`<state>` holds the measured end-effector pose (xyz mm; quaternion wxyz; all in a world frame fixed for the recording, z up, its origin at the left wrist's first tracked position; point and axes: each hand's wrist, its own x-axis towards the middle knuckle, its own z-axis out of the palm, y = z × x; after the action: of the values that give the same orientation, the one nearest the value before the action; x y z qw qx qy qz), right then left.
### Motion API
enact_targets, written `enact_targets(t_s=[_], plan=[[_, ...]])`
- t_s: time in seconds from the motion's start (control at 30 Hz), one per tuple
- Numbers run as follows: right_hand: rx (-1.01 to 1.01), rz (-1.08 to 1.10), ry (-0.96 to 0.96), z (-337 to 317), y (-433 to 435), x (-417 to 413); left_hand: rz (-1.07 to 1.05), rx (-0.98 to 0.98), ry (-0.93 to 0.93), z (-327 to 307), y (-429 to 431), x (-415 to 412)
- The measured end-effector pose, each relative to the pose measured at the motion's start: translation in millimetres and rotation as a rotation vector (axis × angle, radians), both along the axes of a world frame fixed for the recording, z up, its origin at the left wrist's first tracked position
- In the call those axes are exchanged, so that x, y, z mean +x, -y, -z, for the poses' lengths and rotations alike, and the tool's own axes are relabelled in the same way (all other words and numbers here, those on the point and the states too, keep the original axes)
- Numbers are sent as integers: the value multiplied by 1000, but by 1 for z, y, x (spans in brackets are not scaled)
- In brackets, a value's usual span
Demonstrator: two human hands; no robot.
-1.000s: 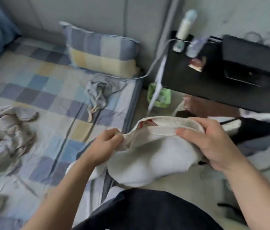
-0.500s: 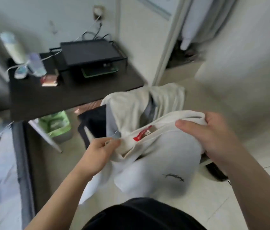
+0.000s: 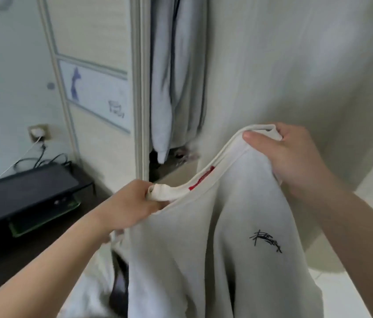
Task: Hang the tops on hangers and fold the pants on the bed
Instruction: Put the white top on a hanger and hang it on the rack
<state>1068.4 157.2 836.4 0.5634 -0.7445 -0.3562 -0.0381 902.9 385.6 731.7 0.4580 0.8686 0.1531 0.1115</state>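
A white sweatshirt (image 3: 215, 260) with a red neck label and a small black scribble logo hangs in front of me, held up by its ribbed collar. My left hand (image 3: 132, 203) grips the collar's left end, fingers curled round the rib. Higher up, my right hand (image 3: 288, 154) pinches the collar's right end, thumb on top. The collar stretches slanted between both hands. No hanger is in view.
An open wardrobe gap (image 3: 176, 88) with pale hanging clothes stands straight ahead, its sliding door (image 3: 98, 76) to the left. A black desk (image 3: 9, 255) with a black monitor stand (image 3: 25, 196) is at lower left. More clothes lie heaped low behind the sweatshirt.
My view swung from the bed past the desk to the wardrobe. Both hands kept hold of the collar and lifted the sweatshirt higher, the right hand rising most.
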Motion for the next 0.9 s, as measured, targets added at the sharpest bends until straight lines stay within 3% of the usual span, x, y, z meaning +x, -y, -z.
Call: enact_targets(t_s=[0.17, 0.3, 0.53, 0.77, 0.9], plan=[[142, 205, 148, -78, -12, 53, -98, 185, 254, -86, -25, 98], [195, 329, 255, -150, -19, 84, -37, 136, 491, -167, -33, 164], [101, 587, 508, -263, -37, 120, -9, 40, 797, -312, -58, 252], [-126, 775, 579, -334, -51, 173, -1, 115, 859, -418, -61, 305], [-446, 963, 591, -348, -53, 202, -38, 131, 835, -439, -50, 325]])
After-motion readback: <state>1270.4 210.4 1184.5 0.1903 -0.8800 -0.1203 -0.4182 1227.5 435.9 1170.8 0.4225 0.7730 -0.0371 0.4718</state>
